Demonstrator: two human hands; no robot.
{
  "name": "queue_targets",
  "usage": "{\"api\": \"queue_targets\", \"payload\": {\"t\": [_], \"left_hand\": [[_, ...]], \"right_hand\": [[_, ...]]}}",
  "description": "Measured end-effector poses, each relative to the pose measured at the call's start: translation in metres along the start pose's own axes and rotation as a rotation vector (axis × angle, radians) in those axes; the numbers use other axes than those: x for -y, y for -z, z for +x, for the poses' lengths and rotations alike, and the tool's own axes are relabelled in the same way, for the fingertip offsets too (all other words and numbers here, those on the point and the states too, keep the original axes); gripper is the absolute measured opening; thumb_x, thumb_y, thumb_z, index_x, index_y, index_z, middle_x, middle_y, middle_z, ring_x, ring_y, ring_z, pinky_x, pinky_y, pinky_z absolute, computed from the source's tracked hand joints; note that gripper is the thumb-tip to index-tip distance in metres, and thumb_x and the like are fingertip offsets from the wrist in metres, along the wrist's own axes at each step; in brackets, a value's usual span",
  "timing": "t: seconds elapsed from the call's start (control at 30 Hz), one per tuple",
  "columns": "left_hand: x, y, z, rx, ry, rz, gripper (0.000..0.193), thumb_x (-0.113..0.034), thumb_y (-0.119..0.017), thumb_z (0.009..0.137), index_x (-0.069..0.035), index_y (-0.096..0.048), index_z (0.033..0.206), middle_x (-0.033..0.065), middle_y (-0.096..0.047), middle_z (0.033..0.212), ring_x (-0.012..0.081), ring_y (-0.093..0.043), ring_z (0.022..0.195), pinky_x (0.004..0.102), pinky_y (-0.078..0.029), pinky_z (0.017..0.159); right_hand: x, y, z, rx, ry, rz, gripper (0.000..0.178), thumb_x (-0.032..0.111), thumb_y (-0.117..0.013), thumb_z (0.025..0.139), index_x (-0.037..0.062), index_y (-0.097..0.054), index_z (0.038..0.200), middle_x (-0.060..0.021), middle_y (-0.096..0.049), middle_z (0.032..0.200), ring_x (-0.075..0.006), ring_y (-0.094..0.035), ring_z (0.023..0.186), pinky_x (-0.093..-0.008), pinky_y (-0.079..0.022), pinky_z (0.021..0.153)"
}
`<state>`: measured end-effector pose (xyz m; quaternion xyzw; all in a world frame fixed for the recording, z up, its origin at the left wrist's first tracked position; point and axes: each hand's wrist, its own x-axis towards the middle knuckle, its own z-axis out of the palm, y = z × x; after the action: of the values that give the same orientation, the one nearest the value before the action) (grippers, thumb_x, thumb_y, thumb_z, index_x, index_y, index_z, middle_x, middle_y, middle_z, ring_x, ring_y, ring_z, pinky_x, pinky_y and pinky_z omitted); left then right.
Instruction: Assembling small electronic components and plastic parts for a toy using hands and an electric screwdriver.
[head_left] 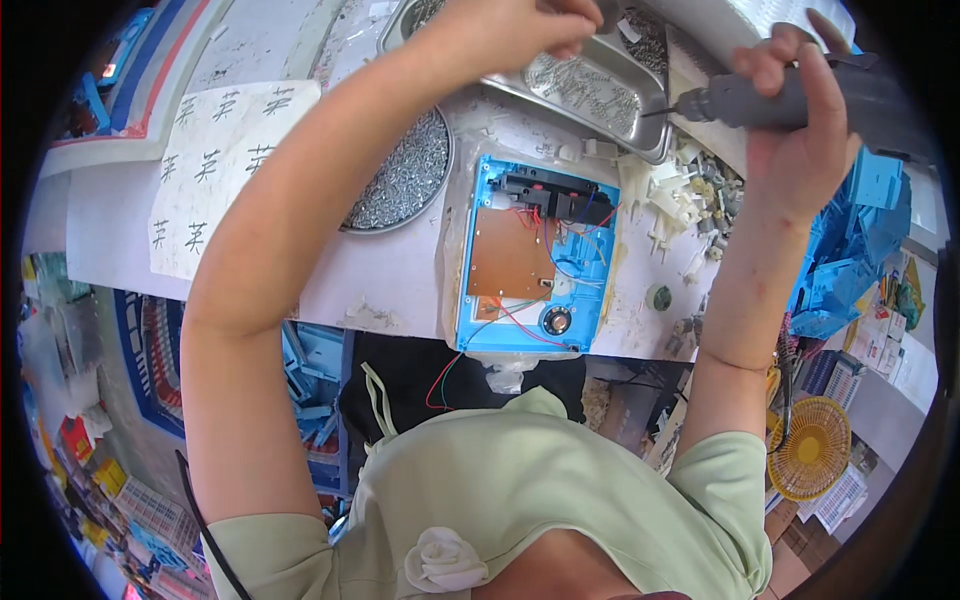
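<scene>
Power screwdriver (735,103) points left, held in the raised right hand (798,160).

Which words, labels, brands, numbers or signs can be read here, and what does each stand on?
White paper sheet: one dark handwritten character, repeated in rows; legible, but not copied here.
White slip near the top edge: any marking too small to read.
White-and-red packages at right: too small to read.

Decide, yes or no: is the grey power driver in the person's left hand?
No, the right hand holds the grey power driver, its thin bit pointing left.
</scene>
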<state>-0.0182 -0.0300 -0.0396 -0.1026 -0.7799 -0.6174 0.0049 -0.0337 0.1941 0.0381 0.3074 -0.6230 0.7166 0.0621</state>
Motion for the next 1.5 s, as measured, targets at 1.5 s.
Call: {"api": "queue_targets", "payload": {"t": [1.5], "left_hand": [[0.033,0.044,-0.058,0.035,-0.449,0.964,0.013,-0.011,-0.064,0.074,-0.007,-0.069,0.086,0.0121,-0.068,0.081,0.0320,-0.067,0.082,0.0436,-0.054,0.067]], "right_hand": [[-0.052,-0.102,-0.040,0.781,0.197,-0.106,0.035,-0.001,-0.065,0.072,-0.0020,-0.061,0.106,-0.0098,-0.060,0.072,-0.0150,-0.056,0.057,-0.0248,-0.044,0.050]]}}
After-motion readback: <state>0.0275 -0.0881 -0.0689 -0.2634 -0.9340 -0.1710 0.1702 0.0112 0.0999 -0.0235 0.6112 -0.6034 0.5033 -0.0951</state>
